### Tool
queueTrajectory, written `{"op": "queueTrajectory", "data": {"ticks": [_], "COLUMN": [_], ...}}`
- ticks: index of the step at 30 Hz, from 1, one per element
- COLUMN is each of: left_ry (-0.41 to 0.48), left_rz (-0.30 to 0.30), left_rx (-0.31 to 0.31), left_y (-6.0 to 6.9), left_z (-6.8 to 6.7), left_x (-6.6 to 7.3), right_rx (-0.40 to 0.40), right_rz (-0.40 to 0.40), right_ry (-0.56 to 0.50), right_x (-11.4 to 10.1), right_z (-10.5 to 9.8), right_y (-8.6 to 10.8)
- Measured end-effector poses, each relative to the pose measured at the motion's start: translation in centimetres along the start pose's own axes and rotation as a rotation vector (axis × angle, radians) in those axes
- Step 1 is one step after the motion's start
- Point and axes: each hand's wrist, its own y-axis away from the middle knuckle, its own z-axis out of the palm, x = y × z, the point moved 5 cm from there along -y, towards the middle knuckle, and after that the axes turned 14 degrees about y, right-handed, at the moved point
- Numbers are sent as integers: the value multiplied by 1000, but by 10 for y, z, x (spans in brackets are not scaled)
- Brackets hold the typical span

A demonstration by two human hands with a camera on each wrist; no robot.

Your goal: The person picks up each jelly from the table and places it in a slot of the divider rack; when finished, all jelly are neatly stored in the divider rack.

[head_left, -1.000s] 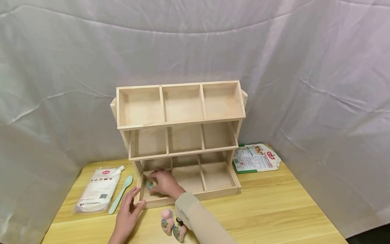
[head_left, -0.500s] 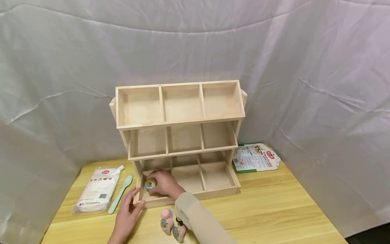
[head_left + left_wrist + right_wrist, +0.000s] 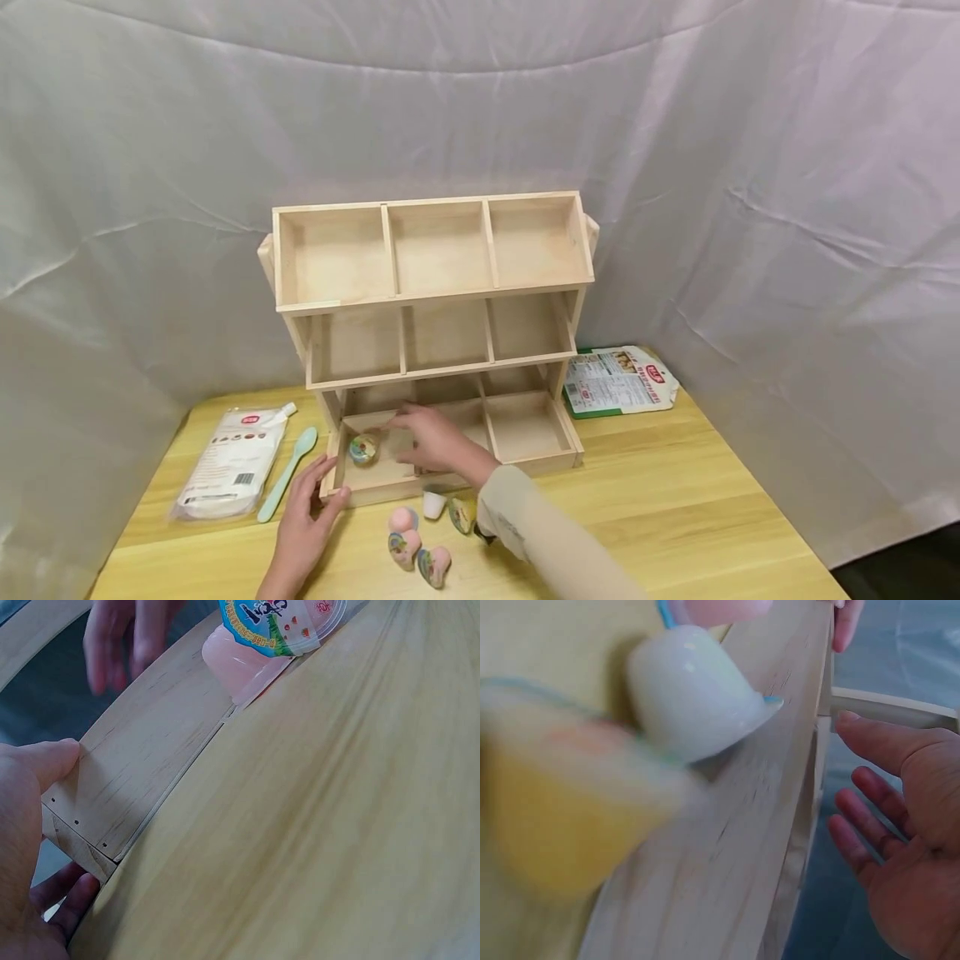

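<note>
Wooden rack [image 3: 442,294], round cup [image 3: 363,449] inside — left grip [image 3: 302,525] pinching corner.

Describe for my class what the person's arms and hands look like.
The right hand is bare, below a light beige long sleeve with a faint marking near its end, too blurred to read; a small black item shows at the sleeve's edge. The left hand is bare too, with no sleeve on the short stretch of forearm in view.

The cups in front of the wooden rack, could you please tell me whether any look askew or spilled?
Yes, at least two pink cups lie tipped on the table, lids facing sideways, unlike the lid-up cup inside the rack. No spill is visible.
</note>
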Motion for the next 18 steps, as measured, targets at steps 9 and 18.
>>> {"op": "queueTrajectory", "data": {"ticks": [9, 18], "left_ry": [11, 13], "left_rz": [7, -2], "left_rx": [0, 0], "left_y": [0, 0], "left_z": [0, 0], "left_x": [0, -2], "right_rx": [3, -39], "right_rz": [0, 12], "right_ry": [-180, -222], "right_x": [13, 23], "right_z": [-12, 0], "right_y": [70, 120]}}
